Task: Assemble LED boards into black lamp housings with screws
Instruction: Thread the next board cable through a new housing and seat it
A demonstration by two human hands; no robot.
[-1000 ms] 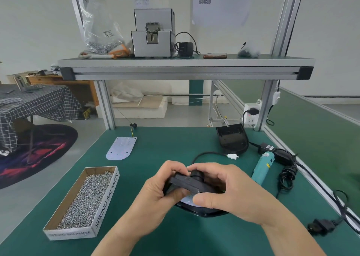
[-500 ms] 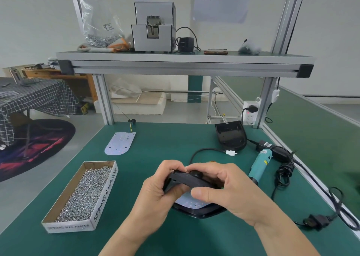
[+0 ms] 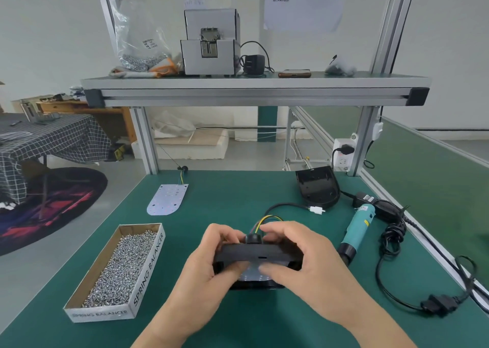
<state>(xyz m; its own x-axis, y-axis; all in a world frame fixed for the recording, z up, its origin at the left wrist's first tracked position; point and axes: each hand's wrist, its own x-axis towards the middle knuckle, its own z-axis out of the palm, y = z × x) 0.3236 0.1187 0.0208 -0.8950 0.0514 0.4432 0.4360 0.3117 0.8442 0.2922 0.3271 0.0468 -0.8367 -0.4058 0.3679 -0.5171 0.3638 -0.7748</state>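
Observation:
A black lamp housing (image 3: 258, 253) is tilted up on edge over the green mat, gripped on its left by my left hand (image 3: 209, 265) and on its right by my right hand (image 3: 304, 265). Both thumbs lie on the pale LED board (image 3: 251, 272) inside it. Coloured wires (image 3: 266, 222) and a black cable rise from a grommet at its top, ending in a white connector (image 3: 316, 210). A loose LED board (image 3: 168, 199) lies far left. A second black housing (image 3: 318, 187) lies far right. A cardboard box of screws (image 3: 119, 271) sits on the left.
A teal electric screwdriver (image 3: 357, 231) lies right of my hands, its black cord and power adapter (image 3: 389, 211) coiled along the right edge. An aluminium frame shelf (image 3: 254, 88) overhead carries a screw feeder, a bag of screws and a phone.
The housing has been tilted up more steeply between my hands, so its top edge faces me and the coloured wires show above it. The view also shifted slightly.

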